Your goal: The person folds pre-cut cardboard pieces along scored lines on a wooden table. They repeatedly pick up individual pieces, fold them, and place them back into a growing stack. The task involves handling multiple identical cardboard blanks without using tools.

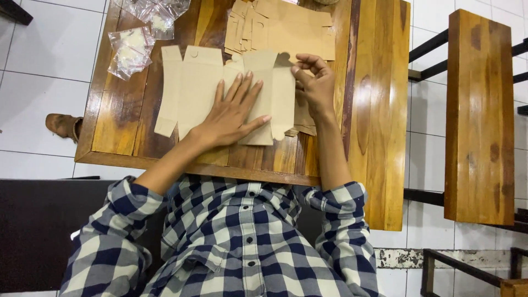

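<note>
Pinching a flap of the flat carton blank [220, 91] with right hand [314, 82], left hand [234, 113] spread open and pressed flat to steady it on the table [379, 110], near spare blanks [286, 27] and bags [132, 49].

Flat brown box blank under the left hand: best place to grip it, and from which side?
Probably the right end flap of the box blank, approached from the right. That edge is where the right hand already pinches, while the left hand presses the middle flat on the table, so only edges seem liftable.
</note>
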